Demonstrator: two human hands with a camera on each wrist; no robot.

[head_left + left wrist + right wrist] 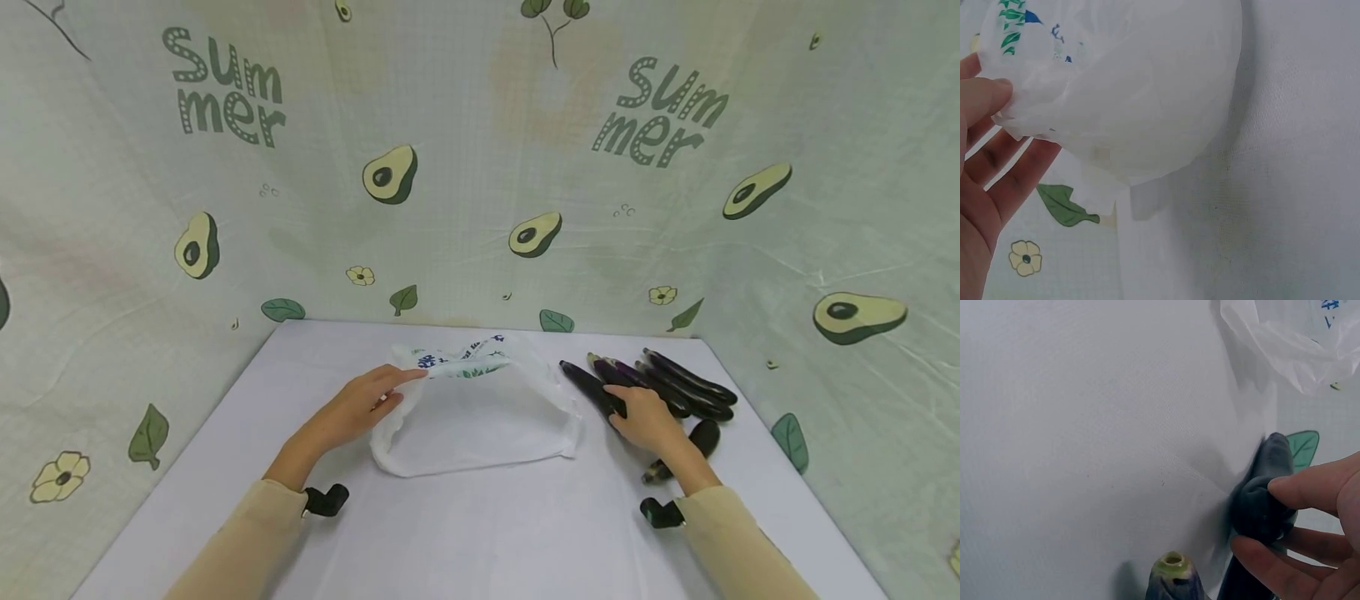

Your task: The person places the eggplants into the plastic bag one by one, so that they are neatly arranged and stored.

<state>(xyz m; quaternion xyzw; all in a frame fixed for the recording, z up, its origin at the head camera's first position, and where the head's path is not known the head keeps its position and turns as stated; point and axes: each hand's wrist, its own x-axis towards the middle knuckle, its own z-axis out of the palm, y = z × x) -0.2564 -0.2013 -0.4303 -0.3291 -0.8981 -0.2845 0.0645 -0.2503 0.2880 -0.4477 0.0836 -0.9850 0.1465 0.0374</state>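
A white plastic bag (480, 425) with green and blue print lies with its mouth spread in the middle of the table. At its left rim my left hand (366, 403) pinches the thin film (1116, 94) between thumb and fingers. Over on the right, my right hand (647, 418) holds a dark, glossy eggplant (587, 385) by its near end, thumb on one side and fingers on the other. That eggplant (1272, 459) points away from me, just right of the bag. Several more long eggplants (693, 387) lie side by side beyond the right hand.
Another eggplant (705, 435) lies partly hidden under the right wrist, its pale-green cut end (1174, 565) in the right wrist view. A white cloth covers the table (480, 533). Behind it hangs a printed curtain (465, 275), with more cloth at both sides.
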